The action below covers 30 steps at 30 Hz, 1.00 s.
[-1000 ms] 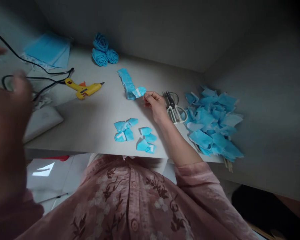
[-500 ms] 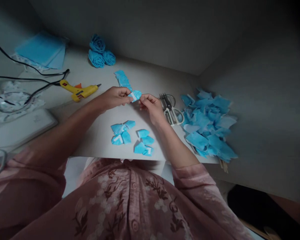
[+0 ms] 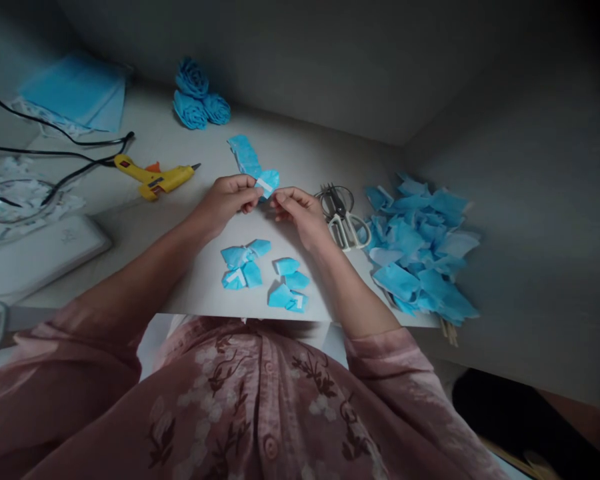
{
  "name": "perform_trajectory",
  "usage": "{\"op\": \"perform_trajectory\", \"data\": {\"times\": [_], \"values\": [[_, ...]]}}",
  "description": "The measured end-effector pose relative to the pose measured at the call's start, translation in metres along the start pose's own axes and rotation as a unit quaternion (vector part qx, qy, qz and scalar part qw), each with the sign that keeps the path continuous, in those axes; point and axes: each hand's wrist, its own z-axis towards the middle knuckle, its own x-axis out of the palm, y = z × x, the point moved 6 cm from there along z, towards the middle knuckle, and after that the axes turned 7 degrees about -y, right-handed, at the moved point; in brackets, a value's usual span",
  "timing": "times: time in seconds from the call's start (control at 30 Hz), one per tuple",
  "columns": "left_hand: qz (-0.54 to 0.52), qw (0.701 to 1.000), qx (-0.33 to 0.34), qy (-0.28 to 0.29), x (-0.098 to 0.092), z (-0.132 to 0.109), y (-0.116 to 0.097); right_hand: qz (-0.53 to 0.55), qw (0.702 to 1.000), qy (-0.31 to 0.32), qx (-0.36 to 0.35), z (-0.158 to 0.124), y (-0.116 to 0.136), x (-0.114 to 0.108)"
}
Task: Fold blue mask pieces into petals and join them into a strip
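Note:
Between my hands is a small blue piece (image 3: 269,181) with a white strip on it. My left hand (image 3: 234,199) pinches its left edge. The fingers of my right hand (image 3: 299,208) are pinched together at its lower right edge. Just behind it on the table lies a longer blue strip (image 3: 245,155). Nearer the front edge are two small groups of folded blue pieces, one on the left (image 3: 244,265) and one on the right (image 3: 289,285). White-handled scissors (image 3: 347,227) rest to the right of my right hand.
A yellow glue gun (image 3: 155,179) with black cables lies at left, near a white box (image 3: 45,257). Behind are blue sheets (image 3: 75,90) and three blue rosettes (image 3: 200,100). A heap of blue pieces (image 3: 420,243) stands at right by the wall.
The small blue piece has turned slightly between my fingers, and more of its face shows. My left forearm has shifted a little, and the view has moved slightly.

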Motion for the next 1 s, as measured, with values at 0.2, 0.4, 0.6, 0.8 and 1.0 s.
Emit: {"op": "perform_trajectory", "data": {"times": [0.2, 0.4, 0.6, 0.8, 1.0], "values": [[0.006, 1.000, -0.007, 0.002, 0.001, -0.002, 0.000, -0.025, 0.999, -0.011, -0.017, 0.001, 0.002, -0.001], [0.017, 1.000, -0.017, 0.013, 0.005, -0.003, 0.001, -0.046, 0.999, -0.007, -0.028, 0.000, 0.003, 0.000], [0.043, 0.991, 0.048, -0.116, -0.008, -0.002, -0.012, -0.083, 0.991, -0.054, -0.084, 0.002, 0.008, -0.005], [0.195, 0.964, 0.149, -0.100, 0.001, -0.018, -0.029, -0.158, 0.976, -0.061, -0.133, -0.002, 0.012, -0.003], [0.234, 0.956, 0.150, -0.089, 0.003, -0.017, -0.025, -0.207, 0.964, -0.046, -0.158, -0.006, 0.014, 0.004]]}}
